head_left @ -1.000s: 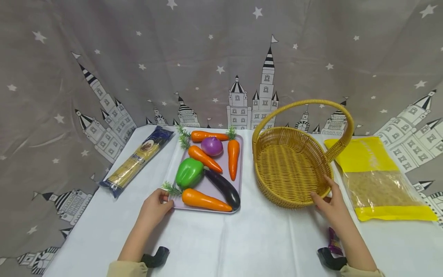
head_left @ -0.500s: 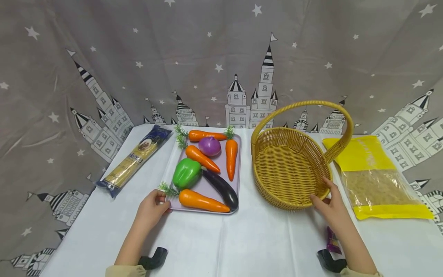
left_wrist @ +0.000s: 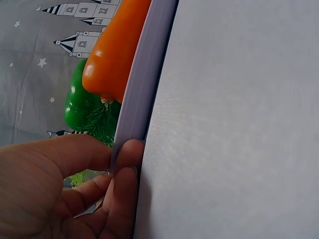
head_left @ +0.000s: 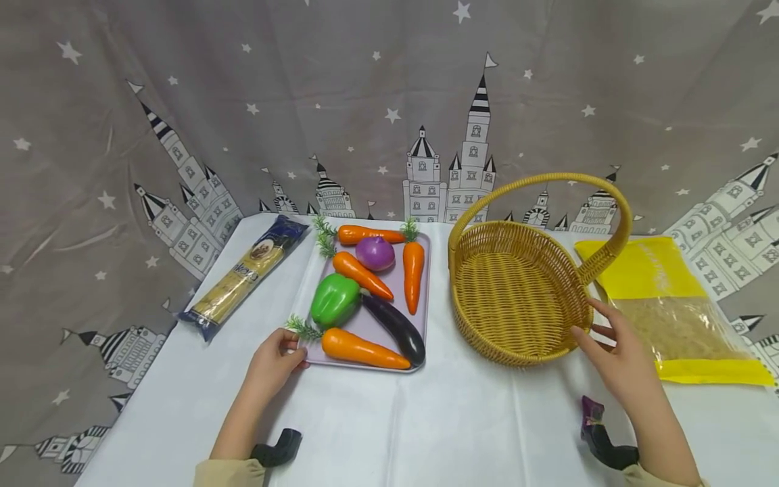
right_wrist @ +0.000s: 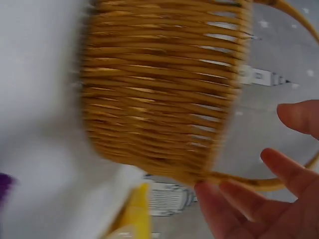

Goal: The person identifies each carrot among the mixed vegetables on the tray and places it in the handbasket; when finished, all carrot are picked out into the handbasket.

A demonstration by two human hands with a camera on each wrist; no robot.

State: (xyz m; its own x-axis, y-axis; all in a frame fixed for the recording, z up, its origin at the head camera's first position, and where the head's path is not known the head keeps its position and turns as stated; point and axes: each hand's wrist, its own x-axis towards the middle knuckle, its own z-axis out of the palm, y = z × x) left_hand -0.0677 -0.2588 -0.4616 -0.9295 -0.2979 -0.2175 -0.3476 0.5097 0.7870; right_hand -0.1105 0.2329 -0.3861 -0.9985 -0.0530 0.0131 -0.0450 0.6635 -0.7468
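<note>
In the head view my left hand (head_left: 274,362) is at the near left corner of a lilac tray (head_left: 374,328). In the left wrist view it pinches the tray's rim (left_wrist: 142,84), thumb on one side and curled fingers on the other. On the tray lie several carrots (head_left: 365,350), a green bell pepper (head_left: 335,299), an eggplant (head_left: 397,328) and a purple onion (head_left: 375,253). My right hand (head_left: 621,355) is spread, fingertips right at the near right rim of a wicker basket (head_left: 511,304). In the right wrist view, its fingers and thumb (right_wrist: 304,117) are apart and hold nothing.
A pack of spaghetti (head_left: 243,277) lies left of the tray. On the right, a yellow-and-clear bag (head_left: 675,318) lies beside the basket, partly behind its handle. A small purple packet (head_left: 592,409) is near the right forearm. A castle-patterned curtain (head_left: 341,101) stands behind the table.
My right hand has loosened its grip on the basket rim and moved slightly right, fingers spreading. My left hand keeps holding the tray corner; the view has shifted a little.
</note>
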